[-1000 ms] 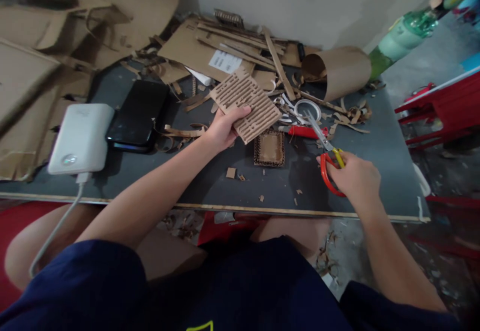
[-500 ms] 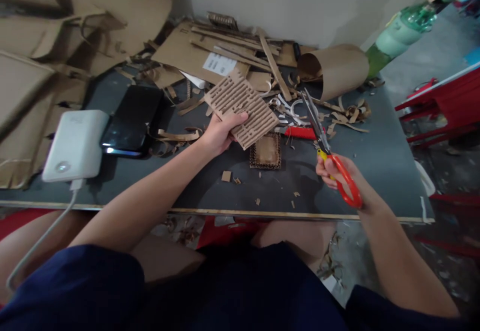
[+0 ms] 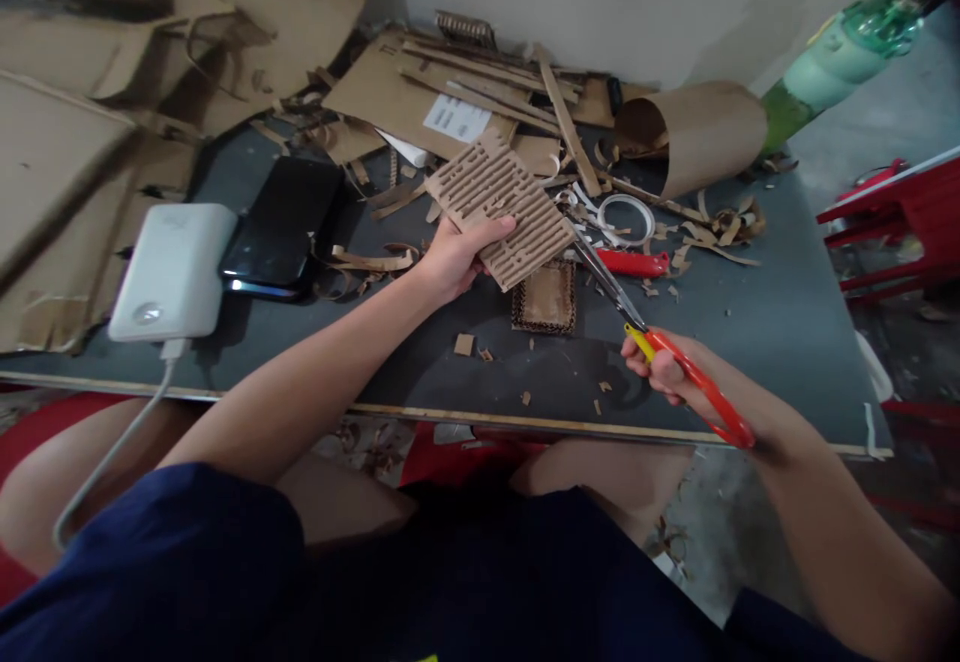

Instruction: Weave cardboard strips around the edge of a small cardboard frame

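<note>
My left hand [image 3: 465, 257] grips a ridged piece of corrugated cardboard [image 3: 499, 204], thumb on top, held above the table. In my right hand [image 3: 667, 367] is a pair of scissors [image 3: 622, 304] with red and yellow handles. Their blades point up and left, with the tips at the right corner of the cardboard; I cannot tell whether they touch it. Below the held piece lies a small square cardboard frame or tray [image 3: 544, 300] with a corrugated edge, partly covered by it. A red-handled cutter [image 3: 634, 262] rests behind the scissors.
A white power bank [image 3: 172, 272] with a cable and a black device [image 3: 285, 222] lie at left. Cardboard strips [image 3: 566, 122], a white tape roll [image 3: 626, 220], a cardboard tube [image 3: 712, 137] and a green bottle [image 3: 832, 62] stand or lie behind. Small scraps dot the table [image 3: 780, 342].
My right hand has turned the scissors, bringing the blades left and down to the cardboard's right corner. The left hand keeps its hold. The whole view has shifted slightly.
</note>
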`<state>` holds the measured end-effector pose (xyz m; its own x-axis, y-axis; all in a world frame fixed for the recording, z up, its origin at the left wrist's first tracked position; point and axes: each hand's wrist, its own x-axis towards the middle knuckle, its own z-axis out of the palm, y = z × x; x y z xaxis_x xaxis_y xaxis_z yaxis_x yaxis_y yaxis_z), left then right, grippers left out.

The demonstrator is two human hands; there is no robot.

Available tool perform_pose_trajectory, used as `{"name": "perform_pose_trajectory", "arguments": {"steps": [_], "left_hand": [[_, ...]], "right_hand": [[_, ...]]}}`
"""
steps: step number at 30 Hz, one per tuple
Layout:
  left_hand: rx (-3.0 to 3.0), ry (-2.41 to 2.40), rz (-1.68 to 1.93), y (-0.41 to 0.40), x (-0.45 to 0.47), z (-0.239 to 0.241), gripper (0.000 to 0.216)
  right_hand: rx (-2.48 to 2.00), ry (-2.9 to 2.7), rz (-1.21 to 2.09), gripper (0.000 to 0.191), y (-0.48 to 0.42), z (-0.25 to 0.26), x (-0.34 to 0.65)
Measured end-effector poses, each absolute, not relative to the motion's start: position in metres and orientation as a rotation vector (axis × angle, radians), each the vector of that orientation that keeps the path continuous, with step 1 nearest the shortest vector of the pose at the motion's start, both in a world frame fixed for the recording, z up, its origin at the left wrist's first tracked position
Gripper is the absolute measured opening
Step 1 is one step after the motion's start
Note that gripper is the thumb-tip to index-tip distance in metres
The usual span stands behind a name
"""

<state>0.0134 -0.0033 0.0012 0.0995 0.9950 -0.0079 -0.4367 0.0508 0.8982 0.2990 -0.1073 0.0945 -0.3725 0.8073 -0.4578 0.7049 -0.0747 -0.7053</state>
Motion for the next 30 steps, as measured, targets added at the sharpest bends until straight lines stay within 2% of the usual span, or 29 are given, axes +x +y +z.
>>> {"name": "perform_pose_trajectory", "arguments": {"steps": [4,9,14,21,30], "left_hand": [[0.925,0.820,1.279,-0.005,0.014,0.000,0.059],[0.949,0.789,1.242,-0.007,0.017,0.001,0.059],[0.883,0.720,1.295,-0.011,0.020,0.005,0.064],[0.842,0.693,1.275,-0.009,0.019,0.003,0.063],[0.889,0.709,1.286,-0.009,0.018,0.005,0.062]], "right_hand": [[-1.696,-2.116,1.446,0.082,-0.103,0.089,0.293],[-1.632,-2.104,1.436,0.077,-0.100,0.086,0.290],[-1.670,-2.102,1.370,0.078,-0.097,0.086,0.289],[-1.620,-2.055,1.497,0.082,-0.096,0.094,0.286],[-1.657,-2.099,1.416,0.083,-0.097,0.090,0.287]]}}
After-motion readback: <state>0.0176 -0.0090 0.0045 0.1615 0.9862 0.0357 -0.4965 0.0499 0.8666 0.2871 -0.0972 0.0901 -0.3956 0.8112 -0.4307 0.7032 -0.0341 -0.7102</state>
